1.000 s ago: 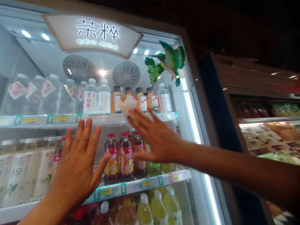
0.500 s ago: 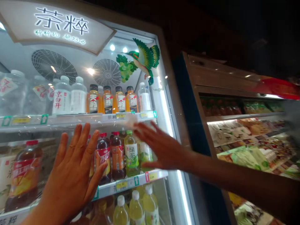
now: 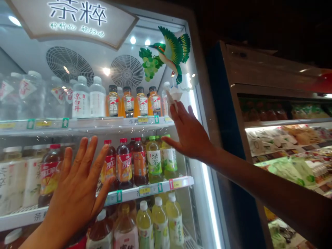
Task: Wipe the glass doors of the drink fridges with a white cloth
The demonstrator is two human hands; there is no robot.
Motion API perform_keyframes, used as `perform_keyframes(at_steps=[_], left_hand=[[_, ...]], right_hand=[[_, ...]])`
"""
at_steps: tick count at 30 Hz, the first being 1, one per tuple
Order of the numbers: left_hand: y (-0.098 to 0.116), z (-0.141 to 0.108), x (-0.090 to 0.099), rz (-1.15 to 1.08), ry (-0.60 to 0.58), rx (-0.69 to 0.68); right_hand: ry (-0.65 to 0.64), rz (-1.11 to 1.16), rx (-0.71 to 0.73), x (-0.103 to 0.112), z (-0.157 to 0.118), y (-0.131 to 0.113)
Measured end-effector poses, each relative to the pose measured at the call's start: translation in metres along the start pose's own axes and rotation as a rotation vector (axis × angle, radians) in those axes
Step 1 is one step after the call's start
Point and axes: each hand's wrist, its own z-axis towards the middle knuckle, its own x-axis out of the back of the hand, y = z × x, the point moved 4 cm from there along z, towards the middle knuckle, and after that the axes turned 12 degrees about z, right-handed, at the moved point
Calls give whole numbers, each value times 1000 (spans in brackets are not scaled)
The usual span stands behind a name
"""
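Note:
My left hand (image 3: 77, 186) is spread flat against the glass door (image 3: 77, 136) of a lit drinks cooler, fingers apart, with nothing in it. Higher up and to the right, my right hand (image 3: 193, 133) presses a thin white tissue (image 3: 169, 98) to the same glass under its outstretched fingers. Part of the tissue is hidden by the fingers. Just above it is a green kingfisher picture (image 3: 169, 52). Behind the glass near my left hand stand red-capped tea bottles (image 3: 125, 166); green tea bottles (image 3: 155, 160) stand below my right hand.
Clear water bottles (image 3: 97, 100) and orange drinks (image 3: 128, 103) line the top shelf inside. A lit sign (image 3: 85, 29) hangs across the cooler's top. To the right, past the metal door frame (image 3: 207, 110), is another chilled display with packaged food (image 3: 287, 173).
My right hand has moved up and to the right over the glass with the white tissue, towards the kingfisher picture. The left hand stays spread in place. The view has shifted slightly.

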Motion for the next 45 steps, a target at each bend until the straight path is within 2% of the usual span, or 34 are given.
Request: perform_keyframes(at_steps=[1,2,4,5,6,8,10,11,12,13,16,18,21,22,23,27,29,32,33,34,37,39,43,45], left_hand=[[-1,-5,1,0,-14,-3],[-2,-11,3,2,-26,-12],[-3,-25,6,5,-46,-42],[-4,-33,7,4,-57,-57],[-5,-43,9,2,-73,-67],[-9,-63,12,1,-110,-64],[-14,-84,17,-4,-146,-38],[-16,-94,19,-5,-164,-19],[-19,-104,21,-5,-183,-1],[-21,-113,23,-4,-202,16],[-28,-139,28,0,-252,57],[-33,-156,30,-9,-277,86],[-41,-180,33,-20,-313,154],[-44,-188,35,-22,-323,176],[-47,-195,36,-24,-333,194],[-63,-218,43,-22,-385,221],[-75,-228,46,-16,-409,230],[-96,-240,52,2,-421,246],[-103,-244,54,8,-423,245],[-108,-247,55,13,-427,238],[-123,-257,59,26,-453,222],[-131,-264,61,31,-469,227],[-146,-276,66,36,-457,267],[-154,-282,69,42,-441,275]], right_hand=[[-10,31,37,-8,-7,-17],[-54,71,139,-17,-17,-40],[-200,166,347,-35,-39,-86],[-266,191,432,-41,-47,-103],[-257,209,452,-43,-51,-112],[-180,188,320,-43,-48,-111],[-52,140,60,-45,-44,-101],[-10,130,-24,-49,-47,-103],[2,142,-48,-56,-52,-113],[-12,172,-13,-63,-60,-129],[-177,290,311,-84,-86,-190],[-190,284,296,-89,-88,-205],[-96,256,22,-92,-79,-200],[-84,273,-21,-95,-79,-202],[-92,308,0,-99,-82,-210],[-262,432,353,-113,-105,-259],[-273,393,338,-113,-100,-264],[-219,312,149,-113,-80,-257],[-208,308,144,-115,-78,-260],[-213,320,189,-119,-79,-267],[-293,398,466,-133,-87,-305],[-311,421,528,-139,-77,-320],[-240,388,270,-143,-24,-324],[-250,404,276,-150,-17,-338]])
